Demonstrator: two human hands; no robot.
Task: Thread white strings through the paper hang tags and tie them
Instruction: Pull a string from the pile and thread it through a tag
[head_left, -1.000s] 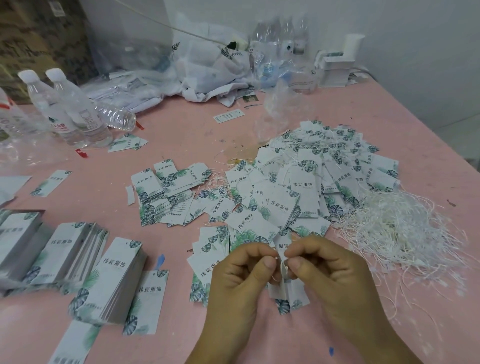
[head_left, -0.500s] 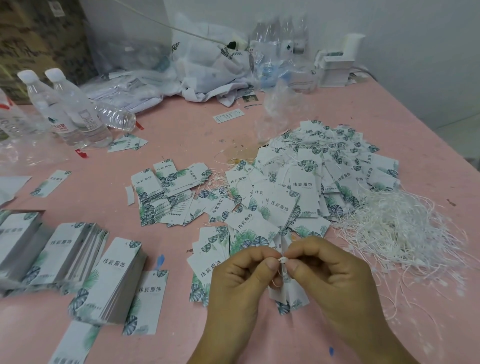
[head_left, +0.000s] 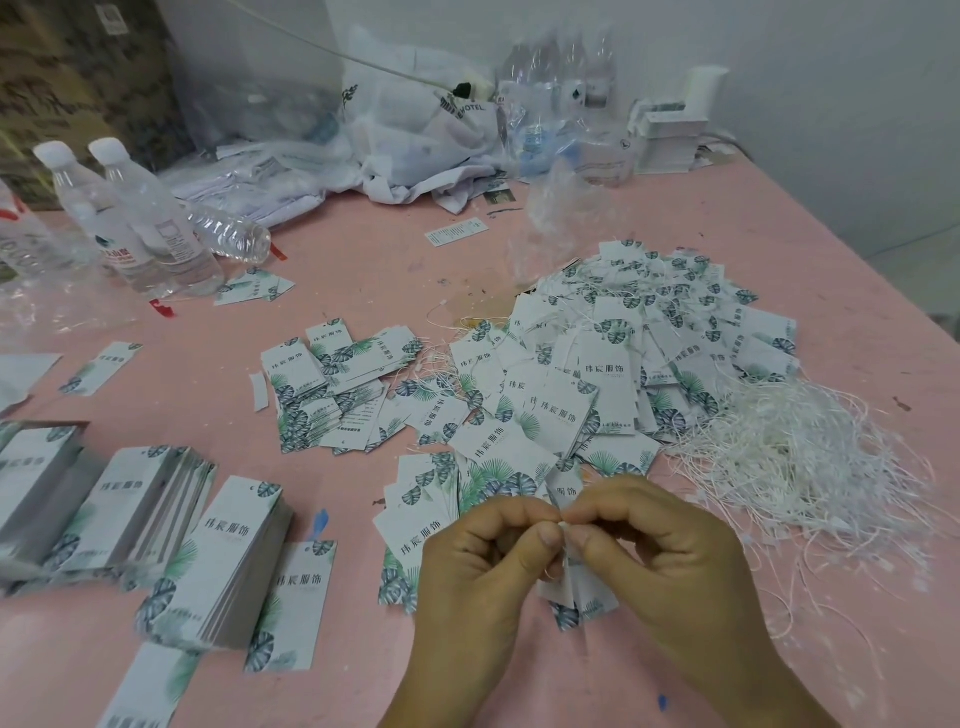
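Observation:
My left hand (head_left: 483, 566) and my right hand (head_left: 660, 556) meet thumb to thumb at the front centre and pinch a thin white string (head_left: 563, 527) between their fingertips. Paper hang tags (head_left: 582, 597) with green leaf print hang below the fingers, partly hidden by both hands. A big pile of strung tags (head_left: 623, 358) lies behind the hands. Loose white strings (head_left: 800, 457) lie in a tangle to the right. Neat stacks of unstrung tags (head_left: 228, 561) sit at the left front.
A pink table (head_left: 363, 270) carries water bottles (head_left: 150, 223) at the back left, crumpled plastic bags (head_left: 415, 150) along the back, and a white box (head_left: 670, 140) at the back right. More tags (head_left: 332, 384) are scattered mid-table. The table's right edge runs diagonally.
The hands have stayed in place. The fingertips have closed tighter together on the string, and the tags under them have shifted slightly.

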